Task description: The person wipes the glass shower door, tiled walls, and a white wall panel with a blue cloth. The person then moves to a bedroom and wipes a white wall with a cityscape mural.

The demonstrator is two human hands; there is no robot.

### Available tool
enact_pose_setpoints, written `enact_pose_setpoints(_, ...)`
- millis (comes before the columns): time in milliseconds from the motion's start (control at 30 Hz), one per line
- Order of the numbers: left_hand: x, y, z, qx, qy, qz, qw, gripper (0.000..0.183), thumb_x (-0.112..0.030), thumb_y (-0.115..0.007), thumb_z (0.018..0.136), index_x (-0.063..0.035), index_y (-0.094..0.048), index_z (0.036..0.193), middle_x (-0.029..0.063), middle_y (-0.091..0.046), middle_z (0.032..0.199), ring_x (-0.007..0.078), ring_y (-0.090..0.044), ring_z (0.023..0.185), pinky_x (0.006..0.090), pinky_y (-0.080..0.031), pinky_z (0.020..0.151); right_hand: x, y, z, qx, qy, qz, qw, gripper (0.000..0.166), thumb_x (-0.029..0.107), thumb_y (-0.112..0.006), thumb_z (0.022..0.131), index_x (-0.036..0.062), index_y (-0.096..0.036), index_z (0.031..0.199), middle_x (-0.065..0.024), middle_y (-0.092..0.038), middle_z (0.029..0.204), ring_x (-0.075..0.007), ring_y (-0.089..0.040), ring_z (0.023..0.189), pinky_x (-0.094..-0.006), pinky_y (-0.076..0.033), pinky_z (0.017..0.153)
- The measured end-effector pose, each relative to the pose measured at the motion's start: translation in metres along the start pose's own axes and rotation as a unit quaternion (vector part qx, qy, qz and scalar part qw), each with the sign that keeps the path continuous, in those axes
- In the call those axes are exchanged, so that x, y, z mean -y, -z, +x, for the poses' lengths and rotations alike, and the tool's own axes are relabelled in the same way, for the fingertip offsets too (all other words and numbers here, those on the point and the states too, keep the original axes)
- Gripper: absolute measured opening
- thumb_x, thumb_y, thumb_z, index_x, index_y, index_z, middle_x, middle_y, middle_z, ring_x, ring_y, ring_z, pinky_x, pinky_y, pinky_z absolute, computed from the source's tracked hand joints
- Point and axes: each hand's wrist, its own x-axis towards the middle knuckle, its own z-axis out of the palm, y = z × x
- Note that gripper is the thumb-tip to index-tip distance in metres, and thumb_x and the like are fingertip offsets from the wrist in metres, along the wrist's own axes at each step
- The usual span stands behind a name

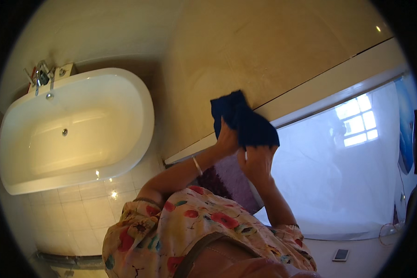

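Note:
A dark blue cloth (255,127) hangs between my two hands, in front of a beige wall and its pale ledge. My left hand (226,139) grips the cloth at its lower left side, with a light bangle on that wrist. My right hand (258,161) is closed on the lower edge of the cloth, just to the right of the left hand. The cloth is bunched and folded, and it hides most of the fingertips.
A white bathtub (90,128) with a chrome faucet (41,73) stands at left on a tiled floor. A white translucent sheet (326,173) covers a large surface at right. A purple rug (238,179) shows below my hands. A phone (341,255) lies at the lower right.

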Motion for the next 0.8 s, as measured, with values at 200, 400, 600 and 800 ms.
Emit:
enact_pose_setpoints(200,-0.050,0.024,0.059,-0.060,-0.066,-0.076,0.993,0.045,-0.037,-0.054,0.088,-0.0077,-0.056,0.122,0.0229,-0.043,0.133,0.0413,-0.036,0.126,0.0553,-0.020,0.104,-0.038,0.006,-0.005,-0.130,-0.074,0.053,0.987,0.043,0.015,-0.052,0.084,0.0045,-0.051,0.126,-0.0197,-0.052,0.118,-0.0359,-0.047,0.110,-0.0482,-0.026,0.098)
enact_pose_setpoints(400,-0.089,0.061,0.157,-0.113,-0.151,-0.047,0.981,0.033,-0.043,-0.056,0.087,-0.0193,-0.063,0.109,0.0160,-0.054,0.118,0.0350,-0.048,0.105,0.0520,-0.029,0.092,-0.057,0.013,0.057,-0.288,-0.137,0.174,0.932,0.053,0.022,-0.029,0.097,-0.0016,-0.023,0.144,-0.0236,-0.044,0.128,-0.0261,-0.052,0.111,-0.0345,-0.041,0.090)
enact_pose_setpoints(600,-0.058,0.035,0.089,-0.051,-0.110,-0.090,0.989,0.036,-0.037,-0.061,0.085,-0.0190,-0.058,0.116,0.0136,-0.056,0.116,0.0320,-0.053,0.107,0.0446,-0.042,0.088,-0.037,-0.063,0.013,-0.287,-0.125,0.285,0.906,0.058,0.033,-0.024,0.096,-0.0055,-0.030,0.139,-0.0256,-0.037,0.139,-0.0343,-0.037,0.129,-0.0400,-0.026,0.107)
enact_pose_setpoints(800,-0.006,0.005,0.039,-0.113,-0.069,-0.124,0.983,0.046,-0.036,-0.060,0.086,-0.0115,-0.053,0.124,0.0183,-0.052,0.123,0.0336,-0.050,0.115,0.0457,-0.036,0.100,0.004,-0.072,0.008,-0.259,-0.164,0.267,0.914,0.053,0.025,-0.029,0.095,-0.0074,-0.031,0.137,-0.0262,-0.034,0.141,-0.0359,-0.030,0.133,-0.0425,-0.018,0.110)
